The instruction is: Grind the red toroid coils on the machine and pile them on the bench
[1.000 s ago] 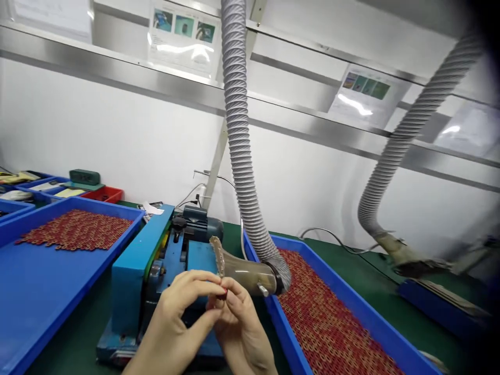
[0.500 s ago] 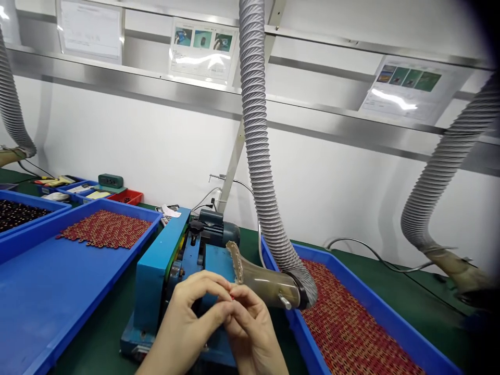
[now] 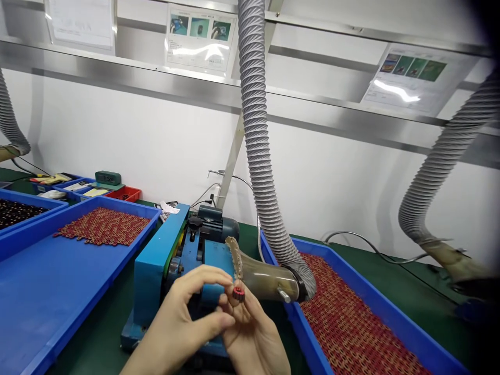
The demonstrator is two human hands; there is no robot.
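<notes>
Between the fingertips of my right hand (image 3: 258,333) is a small red part (image 3: 238,294) with a ridged rim and a dark middle. My left hand (image 3: 187,312) is just left of it, thumb and index finger spread apart with a gap between them. Its index fingertip comes close to the red part; whether it touches, I cannot tell. Both hands are in front of a blue bench machine (image 3: 160,260) with a motor (image 3: 219,224). Behind my right hand is a brownish see-through suction nozzle (image 3: 269,281), joined to a grey ribbed hose (image 3: 255,135).
On the right, a blue tray (image 3: 386,307) holds rows of red parts (image 3: 351,323). Another blue tray (image 3: 50,291) at left carries a patch of similar parts (image 3: 105,226). A small clock (image 3: 108,178) and a red bin (image 3: 133,194) sit at the back. A second hose (image 3: 433,177) hangs at right.
My left thumb and index finger have parted from the right fingertips. The red part, mostly hidden before, now shows in my right hand. The view has shifted slightly.
</notes>
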